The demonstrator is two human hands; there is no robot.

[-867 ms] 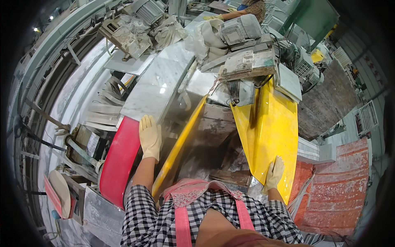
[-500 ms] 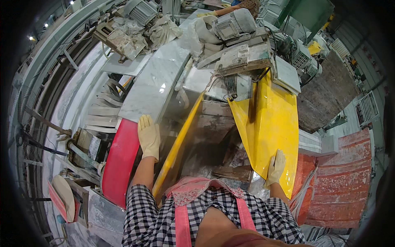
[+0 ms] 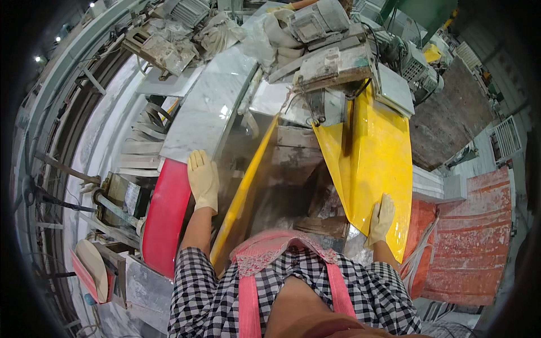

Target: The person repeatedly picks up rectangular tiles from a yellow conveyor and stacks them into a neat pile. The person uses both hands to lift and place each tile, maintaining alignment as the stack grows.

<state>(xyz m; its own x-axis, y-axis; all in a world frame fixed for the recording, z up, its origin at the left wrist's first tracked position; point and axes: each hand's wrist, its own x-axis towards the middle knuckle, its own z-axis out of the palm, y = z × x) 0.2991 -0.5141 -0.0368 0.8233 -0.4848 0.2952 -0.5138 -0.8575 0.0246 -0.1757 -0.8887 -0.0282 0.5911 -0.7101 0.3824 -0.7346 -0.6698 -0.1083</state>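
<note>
Both my hands wear pale cream rubber gloves. My left hand [image 3: 203,180] lies with its fingers stretched forward at the near end of a grey-white marble slab [image 3: 209,96], beside the right edge of a glossy red panel [image 3: 165,222]. Its fingertips are at the slab's corner. My right hand [image 3: 381,221] rests with fingers extended against the left side of a bright yellow sheet [image 3: 383,163] that hangs down on my right. Neither hand shows anything gripped. A narrow yellow strip [image 3: 245,194] slants between my left arm and the dark gap in front of me.
Electric motors [image 3: 319,23] and a worn wooden block [image 3: 335,70] stand ahead. Pale curved strips [image 3: 141,147] are stacked left of the slab. A dusty orange-red sheet [image 3: 470,242] lies at right. Part of another person's arm [image 3: 301,4] shows at the top edge.
The view has shifted slightly, so most things sit a little higher in the picture. Both hands stay in nearly the same places. The other person's arm at the top shows less.
</note>
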